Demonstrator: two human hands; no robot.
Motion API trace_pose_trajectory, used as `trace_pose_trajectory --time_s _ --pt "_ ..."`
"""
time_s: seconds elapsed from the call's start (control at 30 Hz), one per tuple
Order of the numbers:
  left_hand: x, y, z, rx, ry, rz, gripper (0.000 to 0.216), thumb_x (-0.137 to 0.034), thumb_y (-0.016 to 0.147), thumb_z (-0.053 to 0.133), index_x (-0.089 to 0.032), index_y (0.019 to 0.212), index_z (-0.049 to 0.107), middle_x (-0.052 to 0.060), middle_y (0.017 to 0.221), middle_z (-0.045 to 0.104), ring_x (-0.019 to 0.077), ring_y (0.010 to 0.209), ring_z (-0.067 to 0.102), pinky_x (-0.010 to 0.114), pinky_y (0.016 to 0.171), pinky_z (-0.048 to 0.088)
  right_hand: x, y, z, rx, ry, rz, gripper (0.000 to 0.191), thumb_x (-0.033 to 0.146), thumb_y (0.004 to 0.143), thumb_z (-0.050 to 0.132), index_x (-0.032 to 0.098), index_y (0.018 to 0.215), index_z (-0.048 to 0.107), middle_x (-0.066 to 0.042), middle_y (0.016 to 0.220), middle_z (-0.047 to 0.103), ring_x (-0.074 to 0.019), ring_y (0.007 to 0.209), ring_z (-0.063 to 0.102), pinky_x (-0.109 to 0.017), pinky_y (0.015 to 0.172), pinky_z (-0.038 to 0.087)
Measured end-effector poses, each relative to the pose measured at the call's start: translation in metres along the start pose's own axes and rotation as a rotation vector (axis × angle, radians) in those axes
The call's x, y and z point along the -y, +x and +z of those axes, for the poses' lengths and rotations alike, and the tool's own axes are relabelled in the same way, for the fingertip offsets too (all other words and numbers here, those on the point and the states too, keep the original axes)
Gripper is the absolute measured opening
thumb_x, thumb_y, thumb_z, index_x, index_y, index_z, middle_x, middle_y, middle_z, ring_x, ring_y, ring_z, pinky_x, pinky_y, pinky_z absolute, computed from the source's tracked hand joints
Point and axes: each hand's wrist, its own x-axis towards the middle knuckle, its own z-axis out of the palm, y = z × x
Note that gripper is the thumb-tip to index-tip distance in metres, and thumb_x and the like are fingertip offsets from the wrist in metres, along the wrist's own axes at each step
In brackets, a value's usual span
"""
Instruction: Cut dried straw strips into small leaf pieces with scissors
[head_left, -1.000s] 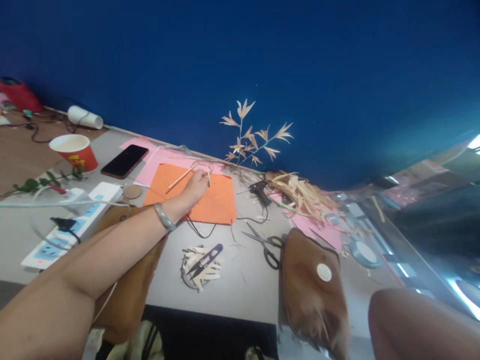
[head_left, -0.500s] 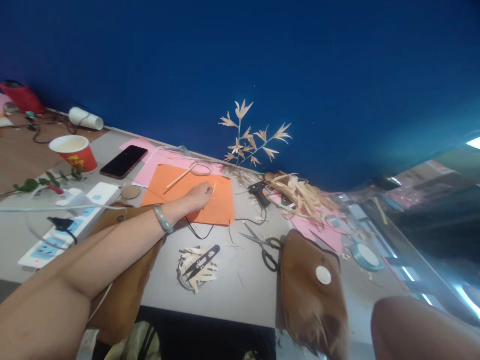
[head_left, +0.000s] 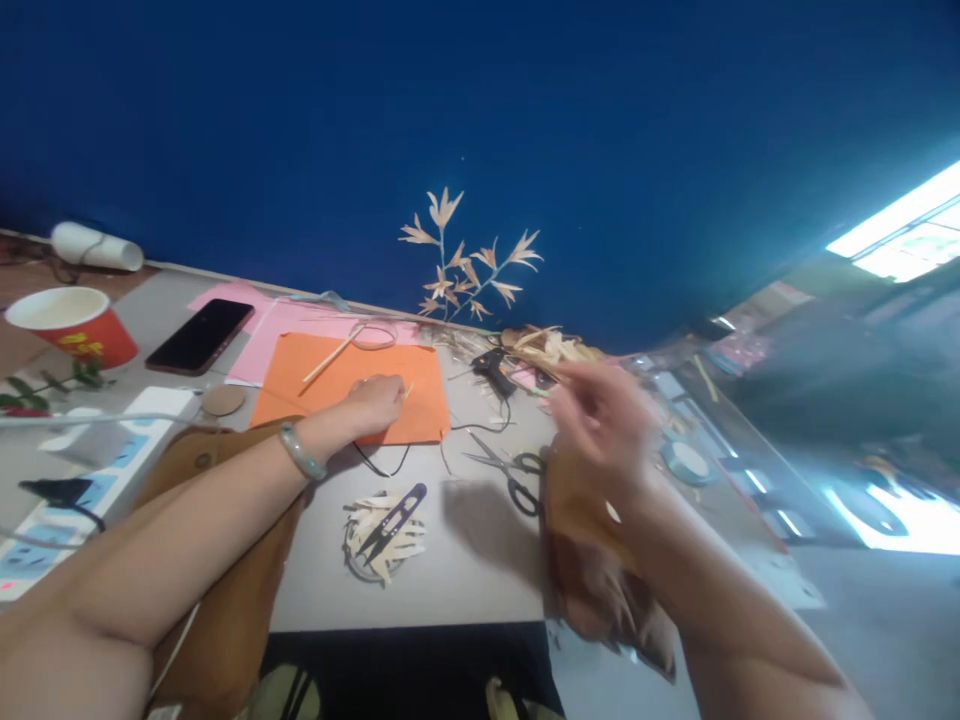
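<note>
My left hand (head_left: 379, 401), with a jade-like bangle on its wrist, rests over the orange sheet (head_left: 281, 385). Its fingers are closed on a thin pale yellow strip (head_left: 409, 392) that pokes out at the tips. Smeared by motion, my right hand (head_left: 604, 415) hangs above the brown cloth sleeve or bag (head_left: 574, 540), its fingers too blurred to read. To its left lie black-handled scissors (head_left: 517, 478). Nearer the front edge, purple thread snips (head_left: 396, 520) lie across cut pale strips (head_left: 367, 515) in a small round dish.
Behind the sheet stand dried husk flowers (head_left: 442, 210) on a stem. A black glue gun (head_left: 495, 370) sits by a heap of dried husks (head_left: 551, 345). At left are a phone (head_left: 201, 335), a red paper cup (head_left: 105, 335) and a power strip (head_left: 154, 410).
My right hand has come up into view from the lower right, over the brown cloth. The view has shifted so the table things sit further left. My left hand stays on the orange sheet.
</note>
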Motion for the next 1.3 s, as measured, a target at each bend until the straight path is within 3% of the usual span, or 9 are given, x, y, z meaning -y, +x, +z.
trace_pose_trajectory --time_s 0.1,0.2,0.4,0.6,0.8,0.97,1.1,1.3 --pt "-0.003 -0.003 -0.003 0.029 0.064 0.006 0.023 -0.028 0.087 0.037 -0.018 0.085 0.058 0.016 0.1 0.067 0.0291 0.098 0.061 0.041 0.085 0.043 -0.007 0.007 0.011 0.085 -0.218 0.145 0.026 0.037 0.087 0.057 0.017 0.1 0.066 -0.01 0.098 0.067 -0.0254 0.095 0.062 -0.038 0.081 0.05" --pt "-0.006 -0.005 -0.008 0.056 0.099 0.012 0.024 -0.029 0.088 0.036 -0.018 0.087 0.057 0.017 0.102 0.066 0.0298 0.098 0.061 0.04 0.083 0.043 -0.017 0.024 0.029 0.289 -0.479 0.304 0.033 0.042 0.082 0.057 0.015 0.099 0.067 -0.015 0.1 0.069 -0.0296 0.097 0.063 -0.036 0.077 0.048" --pt "-0.007 -0.007 -0.012 0.072 0.11 0.018 0.024 -0.029 0.088 0.035 -0.018 0.089 0.057 0.015 0.1 0.067 0.0269 0.092 0.062 0.036 0.077 0.044 -0.039 0.042 0.058 0.326 -0.485 0.375 0.034 0.034 0.078 0.059 0.011 0.102 0.066 -0.019 0.099 0.069 -0.0292 0.093 0.065 -0.032 0.075 0.048" --pt "-0.006 -0.006 -0.014 0.066 0.089 0.016 0.022 -0.024 0.086 0.037 -0.018 0.09 0.058 0.014 0.094 0.067 0.0257 0.087 0.063 0.034 0.073 0.044 -0.047 0.042 0.056 0.309 -0.411 0.378 0.03 0.032 0.081 0.053 0.008 0.093 0.067 -0.016 0.088 0.07 -0.0229 0.078 0.064 -0.027 0.065 0.044" --pt "0.0 -0.003 -0.01 0.012 0.026 0.001 0.028 -0.026 0.09 0.03 -0.016 0.098 0.055 0.014 0.091 0.068 0.0255 0.085 0.063 0.033 0.07 0.043 -0.029 0.01 0.033 0.236 -0.322 0.261 0.025 0.033 0.082 0.051 0.013 0.09 0.063 -0.01 0.087 0.067 -0.0187 0.077 0.059 -0.026 0.065 0.039" --pt "0.005 0.0 -0.005 -0.024 -0.022 0.008 0.027 -0.029 0.089 0.031 -0.018 0.097 0.055 0.012 0.088 0.068 0.0246 0.082 0.063 0.032 0.069 0.043 -0.01 -0.032 0.026 0.295 -0.066 -0.028 0.017 0.03 0.079 0.058 0.015 0.085 0.061 -0.005 0.079 0.063 -0.0158 0.07 0.054 -0.025 0.064 0.039" --pt "0.006 0.002 -0.002 -0.044 -0.008 0.004 0.026 -0.028 0.089 0.032 -0.019 0.094 0.055 0.011 0.089 0.068 0.0241 0.084 0.063 0.031 0.069 0.043 0.005 -0.049 0.033 0.366 0.046 -0.202 0.016 0.028 0.079 0.06 0.015 0.089 0.061 -0.006 0.082 0.061 -0.0159 0.073 0.054 -0.025 0.067 0.041" --pt "0.01 0.004 -0.001 -0.069 -0.021 -0.004 0.026 -0.028 0.089 0.03 -0.02 0.093 0.054 0.01 0.088 0.067 0.0238 0.085 0.062 0.031 0.07 0.042 0.032 -0.054 0.057 0.481 0.05 -0.317 0.019 0.028 0.082 0.061 0.016 0.097 0.062 -0.007 0.093 0.061 -0.0153 0.076 0.056 -0.025 0.067 0.042"
